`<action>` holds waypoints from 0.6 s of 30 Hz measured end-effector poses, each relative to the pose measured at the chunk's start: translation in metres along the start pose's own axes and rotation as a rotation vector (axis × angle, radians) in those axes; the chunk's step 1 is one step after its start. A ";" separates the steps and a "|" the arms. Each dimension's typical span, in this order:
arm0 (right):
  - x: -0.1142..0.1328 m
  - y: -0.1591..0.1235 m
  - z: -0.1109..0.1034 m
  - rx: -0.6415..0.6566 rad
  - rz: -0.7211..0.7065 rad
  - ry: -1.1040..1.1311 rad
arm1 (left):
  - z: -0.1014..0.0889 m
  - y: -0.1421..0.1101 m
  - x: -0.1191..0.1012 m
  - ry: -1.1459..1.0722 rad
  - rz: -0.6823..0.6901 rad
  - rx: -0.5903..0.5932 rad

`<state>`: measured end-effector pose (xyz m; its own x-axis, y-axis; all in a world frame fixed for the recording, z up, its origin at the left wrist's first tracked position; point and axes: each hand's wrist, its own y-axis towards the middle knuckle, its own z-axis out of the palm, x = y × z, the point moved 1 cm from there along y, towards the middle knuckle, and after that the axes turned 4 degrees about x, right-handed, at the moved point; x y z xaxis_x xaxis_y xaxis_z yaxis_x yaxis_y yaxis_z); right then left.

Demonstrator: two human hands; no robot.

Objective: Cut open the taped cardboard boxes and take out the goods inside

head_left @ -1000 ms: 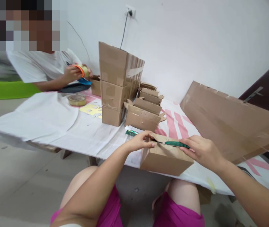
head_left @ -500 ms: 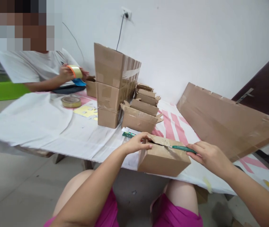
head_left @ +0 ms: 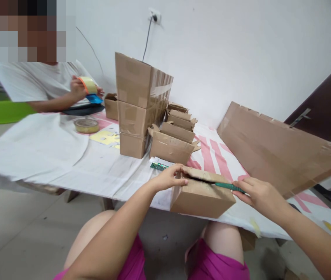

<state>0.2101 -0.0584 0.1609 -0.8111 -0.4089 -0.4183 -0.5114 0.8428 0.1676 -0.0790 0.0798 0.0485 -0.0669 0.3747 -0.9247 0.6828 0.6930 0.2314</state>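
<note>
A small brown cardboard box (head_left: 203, 200) rests at the table's front edge, a dark gap showing along its top seam. My left hand (head_left: 169, 178) grips the box's left top corner, thumb on the near flap and fingers at the far side. Between the fingers of my right hand (head_left: 254, 192) is a green utility knife (head_left: 226, 186), its tip at the seam near the middle of the top. Just behind my left hand lies a shiny green packet (head_left: 159, 166).
Beyond stand stacked taped cartons (head_left: 133, 85) and a row of open boxes (head_left: 171, 146). A large cardboard sheet (head_left: 276, 147) leans at right. Across the table (head_left: 51, 155), a person's hand (head_left: 78, 88) holds a tape dispenser (head_left: 89, 85). A tape roll (head_left: 86, 125) lies nearby.
The knife has slid slightly right along the seam, and the gap in the box top is wider. My left hand stays in place. The other person's tape dispenser has shifted left.
</note>
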 end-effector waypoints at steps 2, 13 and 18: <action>-0.006 -0.005 0.003 0.037 0.019 -0.019 | -0.001 -0.001 0.000 0.018 -0.054 -0.029; -0.050 -0.045 0.042 -0.404 0.520 0.332 | -0.002 -0.001 -0.004 0.079 -0.057 -0.042; -0.017 -0.043 0.120 -0.465 0.465 0.355 | -0.001 -0.003 -0.016 0.143 0.037 -0.025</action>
<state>0.2795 -0.0455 0.0538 -0.9756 -0.2009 0.0880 -0.0966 0.7539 0.6498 -0.0812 0.0720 0.0633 -0.1463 0.4835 -0.8630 0.6689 0.6911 0.2737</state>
